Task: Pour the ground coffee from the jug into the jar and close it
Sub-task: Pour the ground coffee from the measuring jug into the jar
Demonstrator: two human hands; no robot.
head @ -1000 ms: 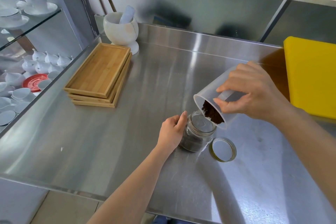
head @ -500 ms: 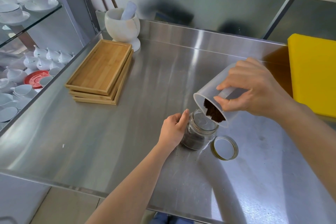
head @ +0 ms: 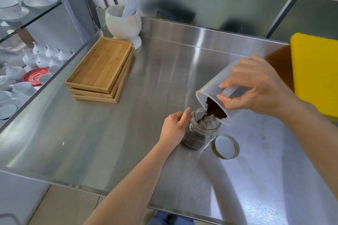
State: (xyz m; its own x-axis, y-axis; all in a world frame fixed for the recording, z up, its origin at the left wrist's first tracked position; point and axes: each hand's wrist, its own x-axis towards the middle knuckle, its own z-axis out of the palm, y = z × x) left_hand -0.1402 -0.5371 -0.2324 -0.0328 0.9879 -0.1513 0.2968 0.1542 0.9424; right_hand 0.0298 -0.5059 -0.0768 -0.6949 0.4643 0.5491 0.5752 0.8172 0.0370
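My right hand (head: 256,87) grips a translucent plastic jug (head: 215,87), tipped steeply with its mouth down and to the left. Dark ground coffee (head: 213,109) slides out of the jug's rim and falls into the small glass jar (head: 201,133) standing upright on the steel counter. The jar holds a layer of coffee at its bottom. My left hand (head: 174,129) is wrapped around the jar's left side. The jar's round lid (head: 225,147) lies flat on the counter just right of the jar, inner side up.
A few coffee grains lie on the steel counter (head: 128,151) around the jar. A stack of bamboo trays (head: 101,71) and a white stone mortar with pestle (head: 123,22) stand at the back left. A yellow cutting board (head: 316,73) is at the right. Shelves of white cups (head: 27,71) lie left.
The jug has tipped further and coffee now streams from its rim into the jar. A few grains have landed on the counter. My left hand still holds the jar.
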